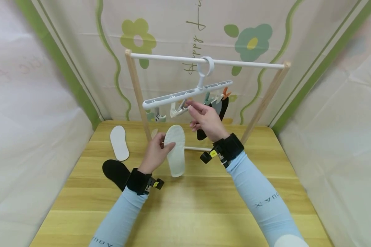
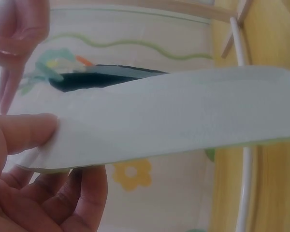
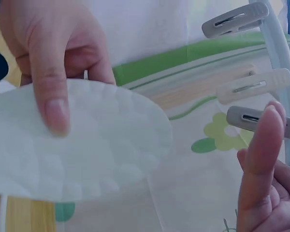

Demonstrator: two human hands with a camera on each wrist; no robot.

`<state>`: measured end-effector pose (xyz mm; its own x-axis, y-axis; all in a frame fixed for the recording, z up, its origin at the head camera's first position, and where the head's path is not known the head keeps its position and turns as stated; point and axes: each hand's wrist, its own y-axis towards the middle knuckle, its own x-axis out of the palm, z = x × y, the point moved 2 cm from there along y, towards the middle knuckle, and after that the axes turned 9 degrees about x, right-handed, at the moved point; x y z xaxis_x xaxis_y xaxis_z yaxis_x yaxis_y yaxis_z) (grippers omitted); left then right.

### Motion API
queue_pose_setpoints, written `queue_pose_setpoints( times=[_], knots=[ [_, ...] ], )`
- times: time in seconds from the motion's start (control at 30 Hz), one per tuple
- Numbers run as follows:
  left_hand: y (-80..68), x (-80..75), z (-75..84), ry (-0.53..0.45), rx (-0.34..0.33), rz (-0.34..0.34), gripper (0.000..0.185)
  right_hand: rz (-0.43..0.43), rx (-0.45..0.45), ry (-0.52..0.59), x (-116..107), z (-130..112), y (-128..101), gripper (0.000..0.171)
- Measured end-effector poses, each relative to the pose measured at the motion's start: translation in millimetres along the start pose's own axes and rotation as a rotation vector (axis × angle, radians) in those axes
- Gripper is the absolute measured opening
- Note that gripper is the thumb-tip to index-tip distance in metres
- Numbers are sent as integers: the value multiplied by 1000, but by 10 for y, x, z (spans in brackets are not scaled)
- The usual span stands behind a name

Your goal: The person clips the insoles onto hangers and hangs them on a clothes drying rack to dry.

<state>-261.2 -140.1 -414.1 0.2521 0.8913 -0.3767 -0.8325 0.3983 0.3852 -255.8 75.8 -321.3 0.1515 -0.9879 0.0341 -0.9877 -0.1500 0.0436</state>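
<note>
My left hand (image 1: 156, 152) holds a white insole (image 1: 175, 154) upright near its top, thumb on the face and fingers behind. The right wrist view shows a dimpled surface on this insole (image 3: 101, 140). My right hand (image 1: 208, 121) is raised under the white hanger (image 1: 173, 97), its fingertips close to a grey clip (image 3: 246, 118); whether they touch it is unclear. A pale clip (image 3: 253, 87) and another grey clip (image 3: 234, 20) hang alongside. Behind my right hand, a dark insole (image 1: 224, 108) hangs by coloured clips, partly hidden.
The hanger's ring (image 1: 206, 66) loops over the white rod (image 1: 247, 63) of a wooden-legged stand (image 1: 136, 89). On the table (image 1: 188, 212) at left lie a white insole (image 1: 119, 143) and a black insole (image 1: 115, 171), the latter partly behind my left wrist. Fabric walls (image 1: 337, 103) surround the table.
</note>
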Motion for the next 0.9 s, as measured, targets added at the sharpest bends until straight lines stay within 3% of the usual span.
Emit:
queue_pose_setpoints(
  times=[0.2,0.5,0.67,0.8,0.9],
  knots=[
    [47,30,-14,7,-13,-4,30,-59,6,78,46,-24,94,49],
    [91,35,-6,1,-28,-21,30,-267,1,374,38,19,223,41],
    [125,31,-13,-9,-31,-22,31,-344,-20,422,22,75,261,38],
    [155,15,-3,-28,7,-5,29,-362,-31,441,26,107,272,40],
    [178,1,1,-32,40,2,28,-312,-38,425,29,109,271,43]
  ],
)
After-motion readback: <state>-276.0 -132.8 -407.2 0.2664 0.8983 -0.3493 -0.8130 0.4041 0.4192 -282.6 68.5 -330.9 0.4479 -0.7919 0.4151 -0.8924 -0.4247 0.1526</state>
